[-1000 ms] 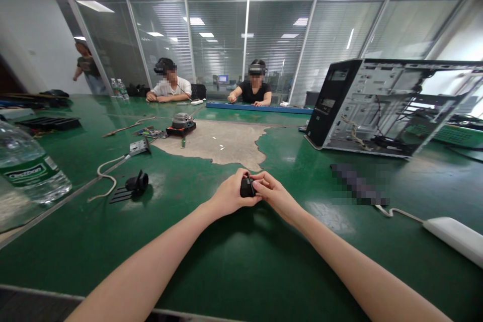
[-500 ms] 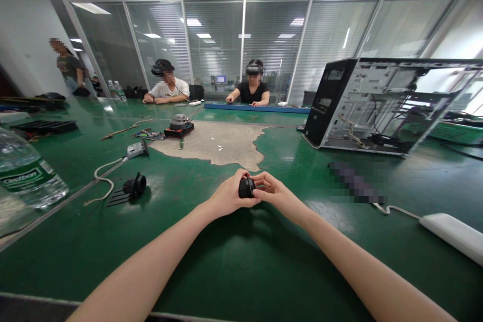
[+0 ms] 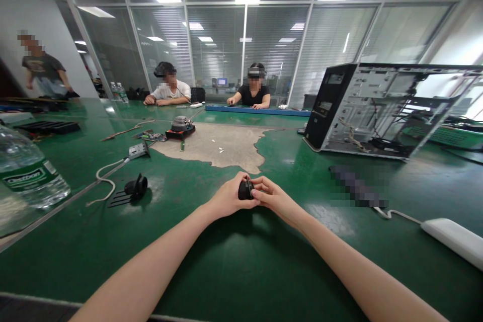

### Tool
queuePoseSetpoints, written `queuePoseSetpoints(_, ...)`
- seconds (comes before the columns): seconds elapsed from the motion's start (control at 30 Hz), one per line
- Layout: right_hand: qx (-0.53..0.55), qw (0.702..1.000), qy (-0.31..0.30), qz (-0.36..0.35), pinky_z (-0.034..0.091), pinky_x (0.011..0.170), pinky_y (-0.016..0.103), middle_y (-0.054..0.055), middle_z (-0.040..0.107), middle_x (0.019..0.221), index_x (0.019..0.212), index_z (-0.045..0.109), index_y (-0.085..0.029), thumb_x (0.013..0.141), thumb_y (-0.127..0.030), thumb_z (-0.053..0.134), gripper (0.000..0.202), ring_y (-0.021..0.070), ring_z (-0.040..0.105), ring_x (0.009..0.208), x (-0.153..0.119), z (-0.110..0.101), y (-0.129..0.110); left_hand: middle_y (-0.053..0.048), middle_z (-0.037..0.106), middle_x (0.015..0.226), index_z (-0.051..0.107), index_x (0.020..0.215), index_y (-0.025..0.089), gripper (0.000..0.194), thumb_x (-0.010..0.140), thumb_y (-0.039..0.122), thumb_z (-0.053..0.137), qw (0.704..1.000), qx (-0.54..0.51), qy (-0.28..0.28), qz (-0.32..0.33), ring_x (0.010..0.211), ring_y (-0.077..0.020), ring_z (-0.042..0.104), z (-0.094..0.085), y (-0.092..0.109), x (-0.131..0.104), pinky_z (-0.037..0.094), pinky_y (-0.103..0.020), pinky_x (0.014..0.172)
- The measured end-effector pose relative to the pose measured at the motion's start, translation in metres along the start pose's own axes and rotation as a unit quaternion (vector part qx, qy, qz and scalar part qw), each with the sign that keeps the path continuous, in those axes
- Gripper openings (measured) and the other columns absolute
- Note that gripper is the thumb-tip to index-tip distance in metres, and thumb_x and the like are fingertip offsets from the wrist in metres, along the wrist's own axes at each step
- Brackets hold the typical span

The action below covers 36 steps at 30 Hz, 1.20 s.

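Note:
A small black rounded object [image 3: 245, 189] is held between both hands, over the green table [image 3: 226, 271] near the middle of the view. My left hand [image 3: 229, 196] wraps round its left side, thumb on top and fingers below. From the right, my right hand [image 3: 272, 194] pinches its edge with thumb and fingertips. Parts of the object are covered by the fingers. To the left, a black plastic part with long prongs [image 3: 133, 189] lies on the table.
A water bottle [image 3: 30, 171] stands at left. An open computer case [image 3: 377, 110] stands at right, with a white power strip [image 3: 453, 239] nearer. A round-topped device [image 3: 181, 127] sits beyond my hands. Two people sit across the table; another person is upright at far left.
The person at far left has moved further left. The view has tilted up slightly. Both hands keep nearly the same hold on the black object.

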State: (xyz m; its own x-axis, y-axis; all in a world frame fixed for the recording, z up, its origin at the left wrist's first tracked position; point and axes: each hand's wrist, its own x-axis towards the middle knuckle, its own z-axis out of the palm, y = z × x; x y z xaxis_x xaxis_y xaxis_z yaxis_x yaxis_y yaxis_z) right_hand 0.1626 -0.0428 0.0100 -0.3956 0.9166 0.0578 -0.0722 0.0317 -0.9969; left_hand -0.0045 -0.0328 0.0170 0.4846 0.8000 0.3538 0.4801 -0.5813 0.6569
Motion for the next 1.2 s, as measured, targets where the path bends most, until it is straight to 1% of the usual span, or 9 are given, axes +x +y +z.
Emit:
queuePoseSetpoints(0.1,-0.031,0.999,-0.003,-0.022,0.044,0.07,0.029,0.001,0.057,0.086,0.094,0.053,-0.022,0.065,-0.03,0.064,0.033,0.012,0.054,0.074,-0.002,-0.003,-0.002,0.0,0.055,0.086,0.041,0.101,0.021,0.049,0.062,0.043,0.062,1.0,-0.006,-0.008,-0.01,0.074,-0.0165,0.054,0.0,0.0,0.0,0.041,-0.027,0.066)
queuePoseSetpoints(0.17,-0.032,0.999,-0.004,-0.015,0.044,0.07,0.029,0.002,0.057,0.086,0.094,0.053,-0.021,0.066,-0.032,0.063,0.032,0.0125,0.055,0.074,-0.003,-0.003,-0.004,0.0,0.055,0.085,0.041,0.101,0.021,0.05,0.062,0.044,0.062,1.0,-0.007,-0.008,-0.014,0.073,-0.0163,0.053,0.001,0.001,0.0,0.041,-0.026,0.065)
queuePoseSetpoints(0.27,-0.016,1.0,0.017,-0.004,0.045,0.068,0.027,0.002,0.057,0.086,0.088,0.054,-0.021,0.07,-0.037,0.059,0.025,0.0117,0.055,0.074,-0.003,-0.001,-0.004,0.0,0.055,0.086,0.041,0.1,0.021,0.049,0.062,0.043,0.062,1.0,-0.008,-0.011,-0.006,0.073,-0.0162,0.054,0.001,0.003,-0.001,0.041,-0.026,0.065)
queuePoseSetpoints(0.37,-0.013,0.999,0.031,-0.01,0.044,0.067,0.026,0.001,0.057,0.087,0.083,0.054,-0.02,0.069,-0.036,0.06,0.022,0.0109,0.054,0.074,0.0,0.0,-0.001,-0.001,0.055,0.089,0.04,0.101,0.02,0.05,0.062,0.041,0.064,1.0,0.004,-0.009,0.01,0.076,-0.0173,0.054,0.001,0.003,-0.001,0.041,-0.027,0.067)
queuePoseSetpoints(0.53,-0.02,0.999,0.038,-0.007,0.044,0.069,0.028,0.003,0.057,0.091,0.091,0.055,-0.02,0.067,-0.036,0.062,0.03,0.0131,0.055,0.077,0.006,-0.002,0.007,-0.003,0.054,0.093,0.04,0.1,0.02,0.05,0.061,0.04,0.065,0.996,0.068,0.018,0.047,0.083,-0.02,0.052,0.006,-0.004,0.002,0.04,-0.031,0.073)
queuePoseSetpoints(0.67,-0.026,0.998,0.04,-0.035,0.043,0.075,0.031,0.003,0.057,0.093,0.09,0.054,-0.019,0.066,-0.032,0.063,0.029,0.0146,0.055,0.083,0.009,-0.004,0.01,-0.007,0.051,0.101,0.038,0.107,0.019,0.056,0.062,0.039,0.065,0.987,0.143,0.033,0.061,0.09,-0.0236,0.049,0.009,-0.012,0.005,0.036,-0.036,0.079)
queuePoseSetpoints(0.87,-0.016,0.997,0.038,-0.058,0.043,0.072,0.029,0.001,0.055,0.092,0.085,0.05,-0.021,0.061,-0.026,0.067,0.03,0.0117,0.055,0.076,0.011,-0.004,0.011,-0.005,0.05,0.104,0.038,0.108,0.021,0.052,0.064,0.032,0.064,0.974,0.196,0.02,0.107,0.096,-0.0236,0.046,0.008,-0.015,0.009,0.03,-0.038,0.086)
queuePoseSetpoints(1.07,-0.038,0.996,0.052,-0.06,0.043,0.071,0.028,0.0,0.055,0.087,0.084,0.049,-0.02,0.066,-0.032,0.063,0.026,0.0125,0.054,0.077,0.008,-0.002,0.009,-0.006,0.048,0.108,0.036,0.109,0.022,0.052,0.066,0.037,0.063,0.975,0.19,0.008,0.116,0.099,-0.0234,0.044,0.005,-0.013,0.008,0.029,-0.038,0.087)
queuePoseSetpoints(1.2,-0.06,0.994,0.07,-0.059,0.042,0.074,0.029,0.001,0.055,0.089,0.086,0.05,-0.02,0.066,-0.032,0.062,0.026,0.0123,0.054,0.077,0.008,-0.001,0.01,-0.006,0.046,0.11,0.035,0.109,0.022,0.054,0.066,0.042,0.062,0.973,0.192,-0.001,0.125,0.1,-0.0236,0.043,0.002,-0.009,0.005,0.03,-0.038,0.087)
